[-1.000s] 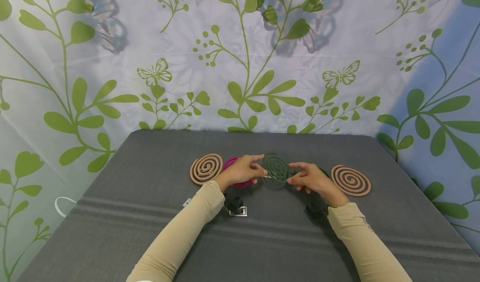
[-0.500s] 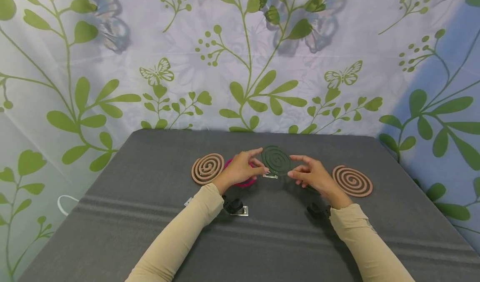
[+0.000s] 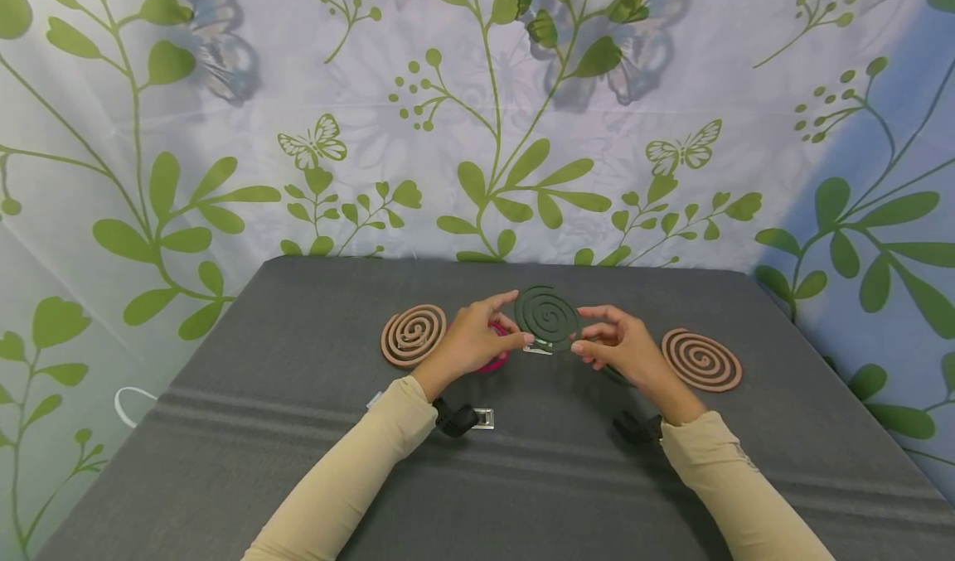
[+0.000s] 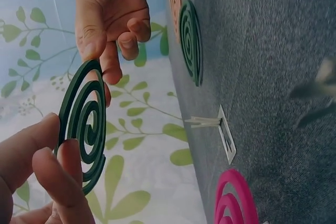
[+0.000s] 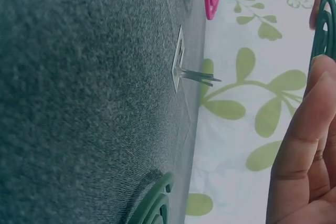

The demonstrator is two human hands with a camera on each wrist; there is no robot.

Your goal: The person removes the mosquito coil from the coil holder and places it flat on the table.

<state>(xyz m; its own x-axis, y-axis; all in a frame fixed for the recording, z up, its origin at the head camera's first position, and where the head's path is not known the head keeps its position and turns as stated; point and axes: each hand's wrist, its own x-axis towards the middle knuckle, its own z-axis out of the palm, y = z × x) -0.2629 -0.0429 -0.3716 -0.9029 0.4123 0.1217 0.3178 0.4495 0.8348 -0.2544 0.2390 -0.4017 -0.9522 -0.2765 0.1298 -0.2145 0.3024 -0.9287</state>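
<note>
A dark green mosquito coil point(image 3: 548, 316) is held up off the table, tilted so its flat face shows in the head view. My left hand point(image 3: 475, 337) pinches its left edge between thumb and fingers. At the opposite edge, my right hand point(image 3: 621, 347) pinches the coil too, clearest in the left wrist view, where the right thumb point(image 4: 92, 45) presses the rim. Below the coil, a small metal coil stand point(image 4: 227, 140) lies on the table with its prongs upright. A pink coil point(image 4: 236, 190) sits beside that stand, partly hidden behind my left hand in the head view.
Another green coil point(image 4: 185, 45) lies on the table under my right hand. Brown coils lie at both sides, one left point(image 3: 413, 337) and one right point(image 3: 701, 360). A second metal stand point(image 3: 485, 418) is near my left wrist. A patterned curtain point(image 3: 418, 171) hangs behind the table.
Both hands have raised the green coil from low over the table and tilted its face up. It has shifted slightly left, and the metal stand beneath now shows.
</note>
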